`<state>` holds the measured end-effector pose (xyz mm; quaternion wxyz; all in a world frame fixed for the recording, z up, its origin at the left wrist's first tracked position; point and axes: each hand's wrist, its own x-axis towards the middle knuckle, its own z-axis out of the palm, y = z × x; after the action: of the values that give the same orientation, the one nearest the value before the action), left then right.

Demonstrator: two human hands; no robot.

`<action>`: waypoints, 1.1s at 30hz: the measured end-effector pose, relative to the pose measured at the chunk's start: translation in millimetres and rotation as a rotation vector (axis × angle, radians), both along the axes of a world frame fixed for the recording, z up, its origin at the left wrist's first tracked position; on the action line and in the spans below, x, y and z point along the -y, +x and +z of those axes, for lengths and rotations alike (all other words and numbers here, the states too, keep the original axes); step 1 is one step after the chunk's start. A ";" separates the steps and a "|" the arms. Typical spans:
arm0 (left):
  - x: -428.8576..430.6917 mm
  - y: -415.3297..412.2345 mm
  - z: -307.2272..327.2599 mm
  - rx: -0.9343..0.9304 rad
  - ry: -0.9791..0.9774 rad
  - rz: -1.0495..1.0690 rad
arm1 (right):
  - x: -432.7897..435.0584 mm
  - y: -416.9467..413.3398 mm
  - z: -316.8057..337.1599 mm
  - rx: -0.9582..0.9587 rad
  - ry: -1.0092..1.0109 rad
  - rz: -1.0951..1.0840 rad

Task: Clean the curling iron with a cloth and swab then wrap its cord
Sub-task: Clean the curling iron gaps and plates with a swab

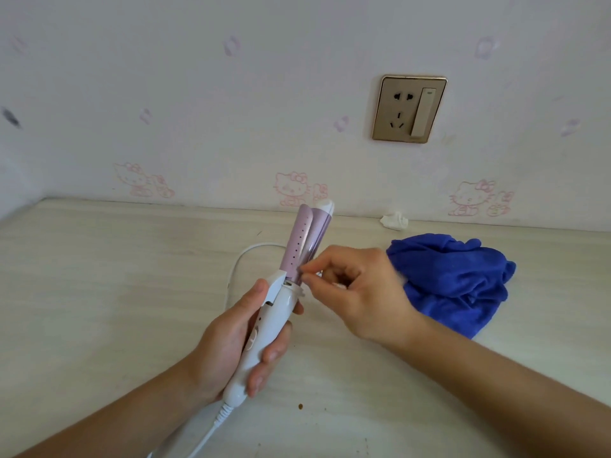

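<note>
My left hand (231,345) grips the white handle of the curling iron (297,249), which points up and away with its lilac clamp and barrel slightly apart. My right hand (353,285) pinches a thin swab, mostly hidden by the fingers, against the base of the barrel near the hinge. The white cord (238,259) loops on the table behind the iron and also trails from the handle's end toward the bottom edge. A crumpled blue cloth (453,282) lies on the table to the right, just behind my right hand.
The pale wood-grain table (99,276) meets a wall with pink cartoon-cat wallpaper. A gold wall socket with a switch (410,109) sits above. A small crumpled white wad (393,221) lies at the table's back edge. Small brown crumbs (301,406) lie near the front.
</note>
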<state>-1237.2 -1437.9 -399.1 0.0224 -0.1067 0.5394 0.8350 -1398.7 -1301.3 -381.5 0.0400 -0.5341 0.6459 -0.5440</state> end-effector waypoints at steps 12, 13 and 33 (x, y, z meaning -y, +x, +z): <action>-5.5 0.4 0.4 -0.023 -0.072 0.072 | 0.9 -0.4 2.6 -0.048 0.024 -0.039; -6.0 0.2 0.2 -0.024 -0.078 0.079 | 1.4 -7.6 4.6 -0.038 0.009 -0.065; -13.0 1.3 -2.5 0.004 -0.331 0.185 | -1.4 -40.4 26.6 0.075 -0.059 -0.243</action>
<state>-1235.9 -1424.9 -401.5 -0.0714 -0.1598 0.6573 0.7330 -1439.1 -1299.9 -354.8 -0.0175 -0.4322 0.6877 -0.5831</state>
